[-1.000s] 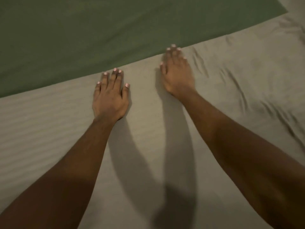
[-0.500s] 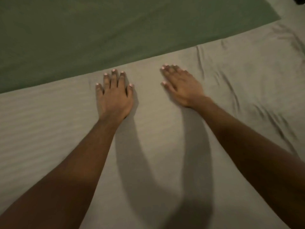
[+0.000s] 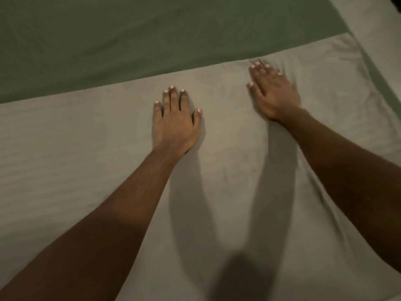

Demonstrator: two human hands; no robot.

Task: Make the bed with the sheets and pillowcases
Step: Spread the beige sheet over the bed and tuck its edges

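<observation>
Beige sheet (image 3: 65, 159) is spread flat beneath us, its far hem lying across the green sheet (image 3: 152, 40) that shows beyond it. On the left the striped weave lies smooth, so we leave it be. Our left hand (image 3: 175, 124) rests palm down near the hem, fingers straight and close together, holding nothing. We judge it is best used as an anchor, pressing just enough that the cloth doesn't creep. Further right, our right hand (image 3: 274, 94) is flat and empty too, fingers a little spread, and too blurred to tell how hard it presses. Beyond it, creases (image 3: 347, 53) gather toward the corner. We'd sweep outward to that corner with the whole palm, light and even, pushing slack off the edge rather than bunching it.
</observation>
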